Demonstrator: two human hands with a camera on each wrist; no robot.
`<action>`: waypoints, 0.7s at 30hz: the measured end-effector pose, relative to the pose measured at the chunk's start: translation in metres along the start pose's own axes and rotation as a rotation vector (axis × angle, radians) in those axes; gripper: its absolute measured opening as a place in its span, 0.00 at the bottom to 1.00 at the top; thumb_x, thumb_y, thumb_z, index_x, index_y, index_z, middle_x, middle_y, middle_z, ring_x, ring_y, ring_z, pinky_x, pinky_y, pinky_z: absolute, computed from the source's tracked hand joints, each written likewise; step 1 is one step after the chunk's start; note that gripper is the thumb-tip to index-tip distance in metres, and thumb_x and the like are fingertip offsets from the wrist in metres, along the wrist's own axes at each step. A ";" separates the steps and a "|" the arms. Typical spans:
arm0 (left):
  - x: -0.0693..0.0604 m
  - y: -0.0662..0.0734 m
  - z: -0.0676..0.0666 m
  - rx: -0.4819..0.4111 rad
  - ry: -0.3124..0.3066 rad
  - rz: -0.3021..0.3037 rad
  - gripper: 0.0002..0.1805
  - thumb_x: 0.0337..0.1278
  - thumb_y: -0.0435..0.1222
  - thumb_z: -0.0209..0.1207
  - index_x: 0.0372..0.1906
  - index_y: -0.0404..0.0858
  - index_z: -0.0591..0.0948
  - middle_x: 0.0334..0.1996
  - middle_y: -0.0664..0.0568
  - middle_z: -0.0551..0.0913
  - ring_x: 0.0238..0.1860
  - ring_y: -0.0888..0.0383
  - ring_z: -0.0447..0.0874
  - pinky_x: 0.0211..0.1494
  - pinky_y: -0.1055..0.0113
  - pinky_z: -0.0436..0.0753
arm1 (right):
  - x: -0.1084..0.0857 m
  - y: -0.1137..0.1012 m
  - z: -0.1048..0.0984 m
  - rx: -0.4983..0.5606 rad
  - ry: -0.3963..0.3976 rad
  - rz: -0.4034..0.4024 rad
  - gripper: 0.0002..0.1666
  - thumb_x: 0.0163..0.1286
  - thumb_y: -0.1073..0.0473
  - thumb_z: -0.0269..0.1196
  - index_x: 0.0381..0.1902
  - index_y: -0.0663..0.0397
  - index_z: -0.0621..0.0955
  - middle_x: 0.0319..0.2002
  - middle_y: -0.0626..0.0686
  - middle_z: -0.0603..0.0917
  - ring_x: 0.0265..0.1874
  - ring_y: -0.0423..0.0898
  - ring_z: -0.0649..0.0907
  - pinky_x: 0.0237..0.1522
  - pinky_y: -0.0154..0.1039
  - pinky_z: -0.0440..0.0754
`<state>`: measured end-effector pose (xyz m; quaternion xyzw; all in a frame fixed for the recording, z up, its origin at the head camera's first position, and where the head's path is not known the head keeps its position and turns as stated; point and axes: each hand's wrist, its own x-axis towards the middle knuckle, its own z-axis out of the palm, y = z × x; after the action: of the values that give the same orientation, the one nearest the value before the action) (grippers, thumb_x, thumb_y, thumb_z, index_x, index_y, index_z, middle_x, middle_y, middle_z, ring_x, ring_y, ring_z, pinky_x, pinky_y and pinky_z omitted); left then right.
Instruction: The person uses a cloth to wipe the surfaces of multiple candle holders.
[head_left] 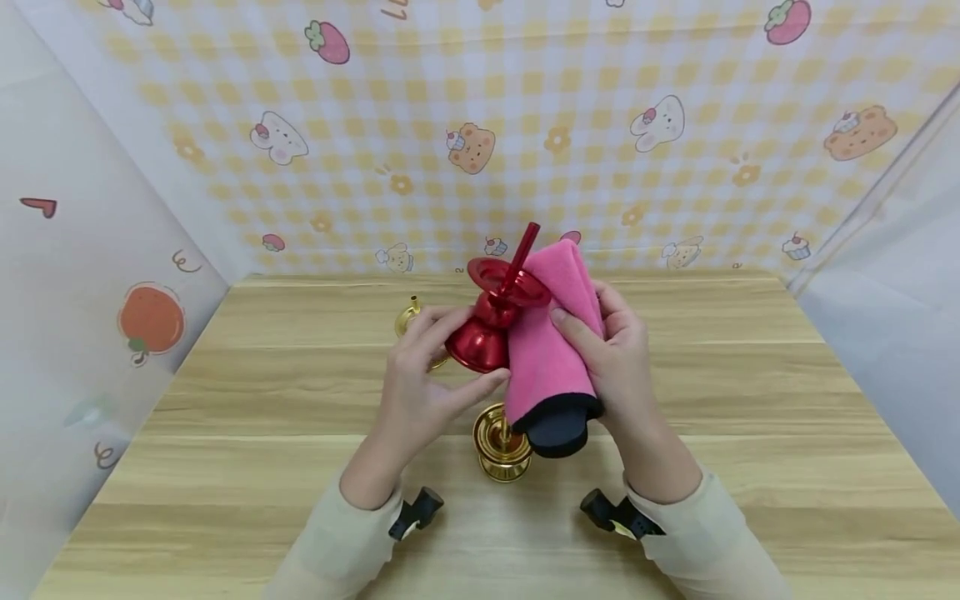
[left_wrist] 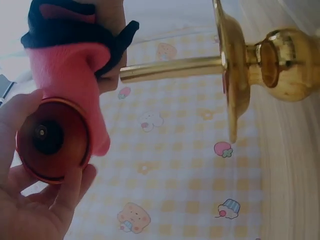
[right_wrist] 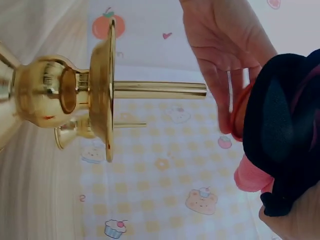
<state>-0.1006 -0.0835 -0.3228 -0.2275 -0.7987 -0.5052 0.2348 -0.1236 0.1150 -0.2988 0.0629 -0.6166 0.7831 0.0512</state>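
Observation:
In the head view, my left hand (head_left: 420, 375) grips a shiny red metal stand (head_left: 480, 343) by its flared base. The stand leans to the right, with a dish and a thin post at its top, like a candlestick. Its hollow underside (left_wrist: 65, 145) faces the left wrist camera. My right hand (head_left: 626, 358) holds a pink cloth (head_left: 551, 350) with a black edge, thumb on the front. The cloth lies against the right side of the red stand. Some right fingers are hidden behind the cloth.
A gold stand (head_left: 503, 446) of similar shape stands upright on the wooden table (head_left: 300, 467), below the hands. Another gold stand (head_left: 407, 317) is partly hidden behind my left hand. A yellow checked cloth backdrop (head_left: 555, 100) rises behind the table.

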 end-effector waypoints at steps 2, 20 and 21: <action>0.000 -0.001 0.000 -0.051 -0.049 -0.056 0.32 0.46 0.35 0.74 0.60 0.35 0.79 0.54 0.46 0.80 0.51 0.56 0.82 0.46 0.66 0.88 | 0.001 0.000 -0.001 0.006 -0.008 0.030 0.16 0.68 0.69 0.60 0.51 0.50 0.78 0.42 0.47 0.83 0.37 0.40 0.87 0.43 0.34 0.87; 0.019 -0.018 0.014 0.016 0.031 -0.308 0.20 0.53 0.37 0.71 0.51 0.33 0.86 0.53 0.46 0.84 0.58 0.51 0.76 0.60 0.54 0.74 | 0.024 0.009 -0.013 0.119 -0.083 0.310 0.15 0.72 0.62 0.59 0.55 0.48 0.74 0.42 0.45 0.84 0.37 0.39 0.87 0.43 0.32 0.86; 0.020 -0.020 0.015 0.012 0.028 -0.320 0.20 0.52 0.37 0.71 0.51 0.33 0.86 0.54 0.46 0.83 0.60 0.51 0.75 0.63 0.53 0.74 | 0.025 0.008 -0.016 0.132 -0.087 0.303 0.14 0.72 0.62 0.59 0.54 0.48 0.75 0.43 0.45 0.84 0.38 0.39 0.86 0.43 0.31 0.86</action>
<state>-0.1306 -0.0749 -0.3307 -0.0889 -0.8244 -0.5344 0.1637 -0.1503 0.1283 -0.3062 0.0062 -0.5681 0.8170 -0.0985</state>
